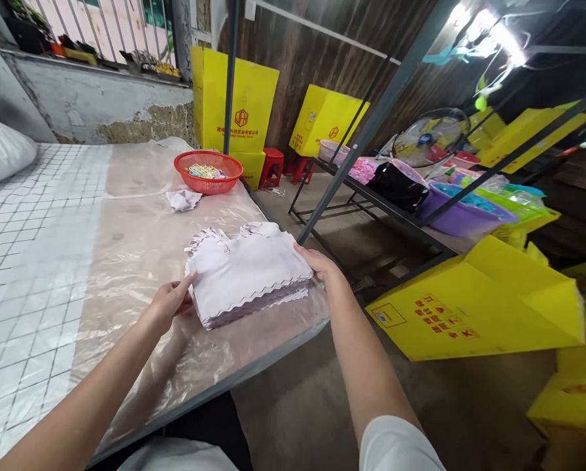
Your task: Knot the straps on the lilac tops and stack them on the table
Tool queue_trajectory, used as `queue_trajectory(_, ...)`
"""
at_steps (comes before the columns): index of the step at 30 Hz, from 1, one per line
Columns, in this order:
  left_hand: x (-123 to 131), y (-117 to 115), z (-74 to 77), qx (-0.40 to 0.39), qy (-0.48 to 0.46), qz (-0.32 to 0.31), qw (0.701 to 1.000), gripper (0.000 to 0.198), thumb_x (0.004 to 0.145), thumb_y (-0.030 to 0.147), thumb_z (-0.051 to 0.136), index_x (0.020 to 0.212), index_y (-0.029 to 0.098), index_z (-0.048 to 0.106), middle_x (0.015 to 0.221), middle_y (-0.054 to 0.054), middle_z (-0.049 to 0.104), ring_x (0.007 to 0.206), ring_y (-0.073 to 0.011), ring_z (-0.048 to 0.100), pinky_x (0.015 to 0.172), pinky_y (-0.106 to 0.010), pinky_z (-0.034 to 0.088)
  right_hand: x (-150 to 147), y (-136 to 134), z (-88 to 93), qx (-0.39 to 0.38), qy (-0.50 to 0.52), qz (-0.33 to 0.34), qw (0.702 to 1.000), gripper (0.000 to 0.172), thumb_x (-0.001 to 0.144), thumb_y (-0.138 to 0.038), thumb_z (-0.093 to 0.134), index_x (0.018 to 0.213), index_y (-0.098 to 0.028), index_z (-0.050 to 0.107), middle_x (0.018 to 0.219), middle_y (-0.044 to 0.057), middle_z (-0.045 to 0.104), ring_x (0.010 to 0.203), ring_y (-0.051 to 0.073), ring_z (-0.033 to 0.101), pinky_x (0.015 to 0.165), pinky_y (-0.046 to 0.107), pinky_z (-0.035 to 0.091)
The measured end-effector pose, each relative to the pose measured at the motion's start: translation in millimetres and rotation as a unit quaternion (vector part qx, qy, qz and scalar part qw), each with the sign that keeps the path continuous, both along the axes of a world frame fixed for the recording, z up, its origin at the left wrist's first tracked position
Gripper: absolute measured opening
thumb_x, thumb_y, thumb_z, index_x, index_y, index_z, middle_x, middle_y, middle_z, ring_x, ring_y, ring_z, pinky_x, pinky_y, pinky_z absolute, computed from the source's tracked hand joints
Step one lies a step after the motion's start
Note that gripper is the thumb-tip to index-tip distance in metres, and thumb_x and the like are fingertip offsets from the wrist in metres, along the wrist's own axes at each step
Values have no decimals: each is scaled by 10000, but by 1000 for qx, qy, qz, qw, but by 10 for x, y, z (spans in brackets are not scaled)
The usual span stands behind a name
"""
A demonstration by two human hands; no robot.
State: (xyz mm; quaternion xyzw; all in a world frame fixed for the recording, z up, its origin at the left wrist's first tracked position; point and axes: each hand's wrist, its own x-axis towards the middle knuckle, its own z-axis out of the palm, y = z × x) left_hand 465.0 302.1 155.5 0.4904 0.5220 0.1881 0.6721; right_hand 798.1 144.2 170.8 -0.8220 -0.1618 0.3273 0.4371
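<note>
A stack of white fabric pieces (251,271) with zigzag-cut edges lies on the plastic-covered table (140,275), close to its right corner. Along the stack's far side, several strips of cloth curl up. My left hand (171,302) grips the stack's left edge, thumb on top and fingers partly hidden below. At the opposite edge, my right hand (317,261) holds the stack with its thumb near the upper corner; its other fingers are mostly out of sight. Beyond the stack, a small crumpled white cloth piece (184,200) sits beside a red plastic basket (208,171) containing small pale and coloured bits.
Yellow boxes (239,98) stand behind the table near red stools (272,167). To the right, a metal-framed rack (391,203) carries a purple basin (462,212) and a black bag (396,186). A large open yellow box (479,301) is at the right. A white sack (3,150) rests at far left.
</note>
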Motion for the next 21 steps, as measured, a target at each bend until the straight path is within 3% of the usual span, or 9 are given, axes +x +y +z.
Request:
queue_trajectory(3, 23, -21, 37, -80, -4, -17, 997, 562, 553, 556, 854, 802, 100, 638, 651, -69, 651, 563, -173, 603, 523, -270, 482, 17, -40, -16, -17, 61, 10, 998, 587, 728, -686, 723, 893, -124, 684, 810, 123, 760, 742, 212, 709, 657, 284, 562)
queue_trajectory(6, 85, 13, 90, -104, 11, -3, 995, 436, 627, 423, 854, 817, 95, 638, 648, -76, 667, 533, -164, 607, 489, -256, 501, 52, -24, -28, -30, 105, 13, 994, 581, 689, -690, 751, 869, -141, 686, 772, 104, 757, 697, 205, 703, 667, 303, 569)
queue_trajectory(11, 170, 56, 148, -135, 20, -10, 991, 332, 733, 413, 798, 804, 133, 633, 597, -40, 641, 461, -148, 569, 386, -225, 452, 126, 2, -54, -40, 161, 17, 986, 582, 662, -711, 750, 855, -165, 690, 764, 94, 757, 690, 218, 702, 719, 358, 580)
queue_trajectory(15, 251, 11, 195, -144, 9, -1, 990, 200, 841, 333, 712, 889, 145, 664, 670, -57, 688, 530, -165, 632, 449, -238, 527, 193, -7, -71, -44, 216, 52, 974, 582, 650, -717, 751, 858, -176, 694, 806, 98, 766, 761, 242, 709, 781, 387, 575)
queue_trajectory(21, 336, -59, 247, -133, -28, 13, 991, 160, 856, 282, 702, 917, 135, 690, 722, -58, 722, 552, -156, 657, 478, -226, 547, 262, 9, -63, -36, 218, 72, 973, 510, 710, -646, 760, 888, -171, 705, 868, 86, 774, 851, 224, 704, 876, 362, 543)
